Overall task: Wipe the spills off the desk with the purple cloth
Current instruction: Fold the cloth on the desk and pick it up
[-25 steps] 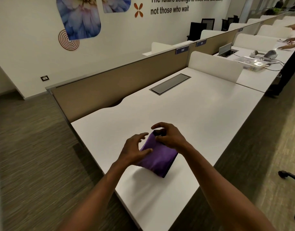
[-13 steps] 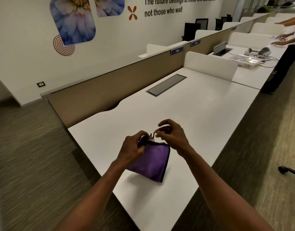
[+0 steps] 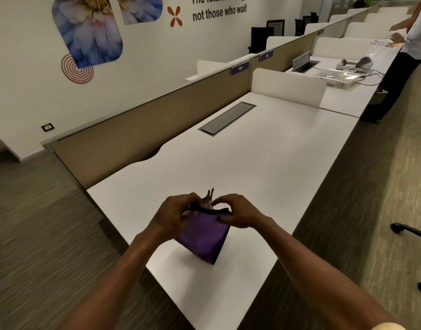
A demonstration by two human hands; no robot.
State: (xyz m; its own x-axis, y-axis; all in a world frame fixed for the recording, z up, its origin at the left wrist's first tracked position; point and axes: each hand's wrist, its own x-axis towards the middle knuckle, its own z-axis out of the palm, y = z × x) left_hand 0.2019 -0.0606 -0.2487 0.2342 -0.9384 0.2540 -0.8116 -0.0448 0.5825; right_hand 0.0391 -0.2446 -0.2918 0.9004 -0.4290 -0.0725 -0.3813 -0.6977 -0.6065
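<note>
A folded purple cloth point(image 3: 204, 236) with a dark edge hangs just above the white desk point(image 3: 264, 167), near its front left corner. My left hand point(image 3: 173, 216) pinches the cloth's upper left edge. At the upper right edge my right hand point(image 3: 238, 211) grips the dark hem. The cloth's lower corner touches or nearly touches the desk. A small tag sticks up between my hands. No spill shows on the desk surface.
A dark cable hatch point(image 3: 227, 117) is set into the desk by the tan partition point(image 3: 138, 129). A white divider point(image 3: 285, 86) bounds the far end. Beyond it a person point(image 3: 409, 51) stands at the neighbouring desk with devices and cables. A chair base point(image 3: 409, 231) is at right.
The cloth lay flat under my hands a second ago. Both hands have since pinched its top edge and lifted it, so it now hangs more upright and slightly spread.
</note>
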